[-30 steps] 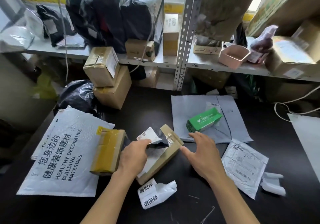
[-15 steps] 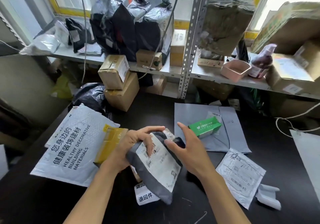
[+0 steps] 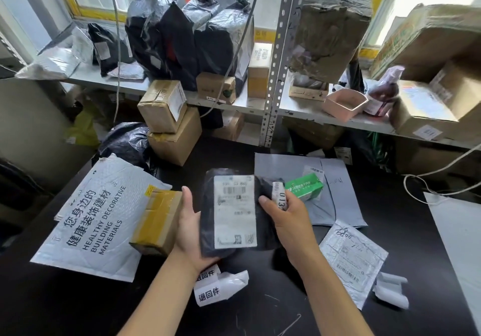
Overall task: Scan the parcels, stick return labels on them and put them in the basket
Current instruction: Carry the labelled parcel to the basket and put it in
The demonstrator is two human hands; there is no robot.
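Observation:
A dark grey poly-bag parcel (image 3: 234, 244) with a white shipping label (image 3: 234, 210) facing up is held above the black table in both hands. My left hand (image 3: 191, 231) grips its left edge and bottom corner. My right hand (image 3: 289, 218) grips its right edge, where a small white tag with digits curls over the fingers. A strip of white return labels (image 3: 216, 287) with printed characters lies on the table just below the parcel. No basket is visible.
A yellow-taped carton (image 3: 156, 221) lies left of my left hand on a white padded mailer (image 3: 96, 218). A green box (image 3: 304, 186) rests on a grey mailer (image 3: 338, 197). A white bag parcel (image 3: 351, 260) lies to the right. Stacked cartons (image 3: 171, 125) and shelves of parcels stand behind.
The grey bag parcel was lifted off the cardboard box and turned flat, its label now facing up. My right hand joined the grip on its right edge. The view tilted upward.

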